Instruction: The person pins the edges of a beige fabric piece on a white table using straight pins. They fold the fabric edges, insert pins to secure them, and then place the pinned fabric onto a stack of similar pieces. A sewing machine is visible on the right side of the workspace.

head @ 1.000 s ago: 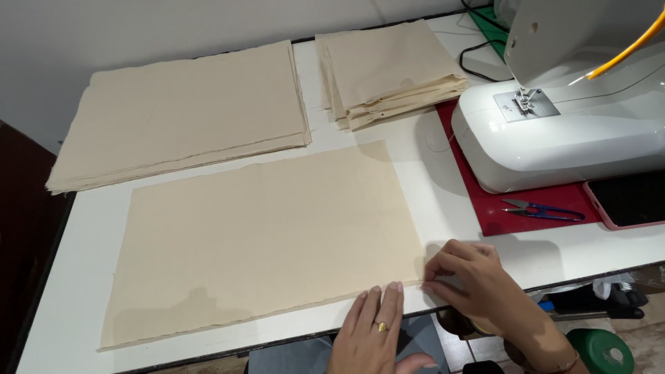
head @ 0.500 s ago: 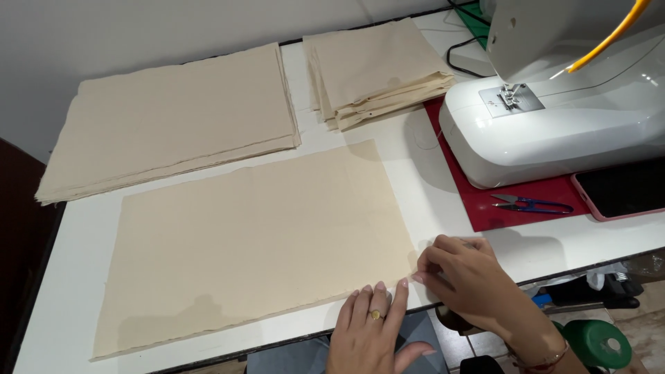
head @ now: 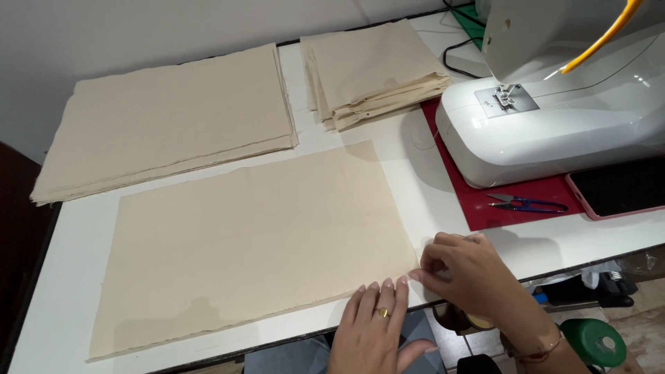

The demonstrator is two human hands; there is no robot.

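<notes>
At the lower middle of the frame, the left hand (head: 374, 325) is lying flat, fingers together, on the near edge of the beige fabric sheet (head: 256, 242), while the right hand (head: 464, 273) is pinching its lower right corner on the white table (head: 429, 180).

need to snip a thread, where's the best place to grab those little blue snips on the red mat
Probably the blue looped handle end of the snips, coming from the right: they lie flat on the red mat, blades pointing left toward the sewing machine, handle end free.
</notes>
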